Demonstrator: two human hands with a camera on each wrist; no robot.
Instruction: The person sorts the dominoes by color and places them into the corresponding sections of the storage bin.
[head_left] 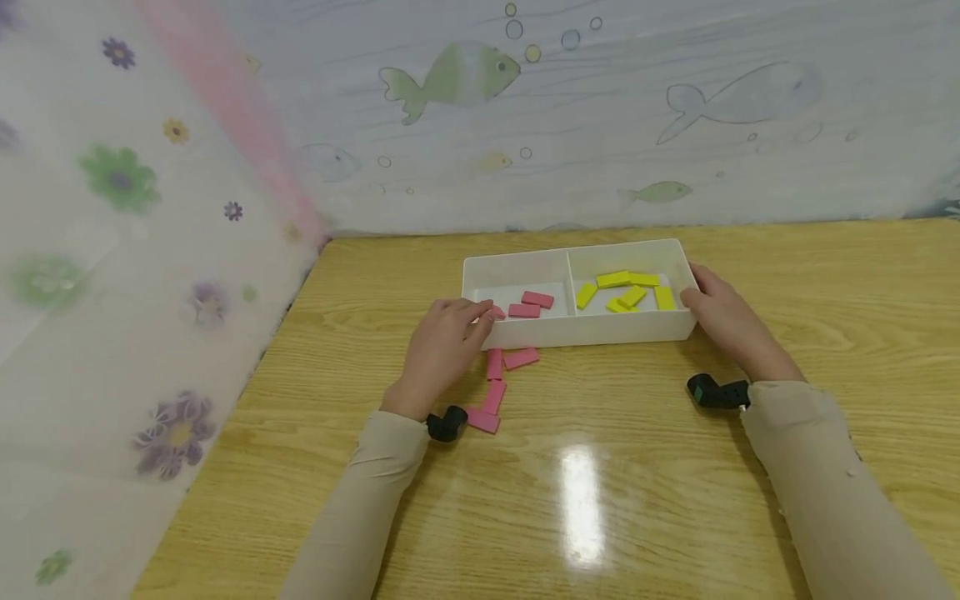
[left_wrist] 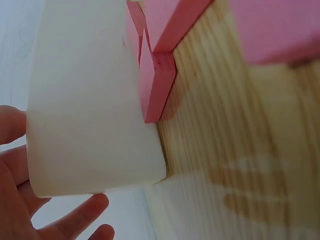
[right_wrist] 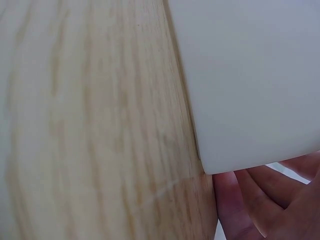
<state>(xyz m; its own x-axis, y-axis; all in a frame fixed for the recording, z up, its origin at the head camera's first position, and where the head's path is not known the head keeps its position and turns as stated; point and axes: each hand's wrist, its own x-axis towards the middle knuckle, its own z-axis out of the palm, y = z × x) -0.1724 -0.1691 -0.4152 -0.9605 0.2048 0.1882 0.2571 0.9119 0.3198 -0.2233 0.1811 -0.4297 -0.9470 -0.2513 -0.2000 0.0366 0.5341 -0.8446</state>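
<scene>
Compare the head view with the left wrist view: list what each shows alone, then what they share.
Head view only: yellow blocks in the tray's right compartment, pink blocks inside the left one, the right hand at the tray's right end, fish-print backdrop.

Left wrist view only: close detail of fingertips by the tray's corner.

Both: white tray, left hand, pink blocks on the table, wooden table.

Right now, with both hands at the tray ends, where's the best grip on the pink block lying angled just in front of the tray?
Probably pinch the pink block across its two long edges, coming straight down from above. It lies flat on the table, so only the top and thin sides are free. The tray wall sits close behind it, so keep the fingers clear of that.
</scene>
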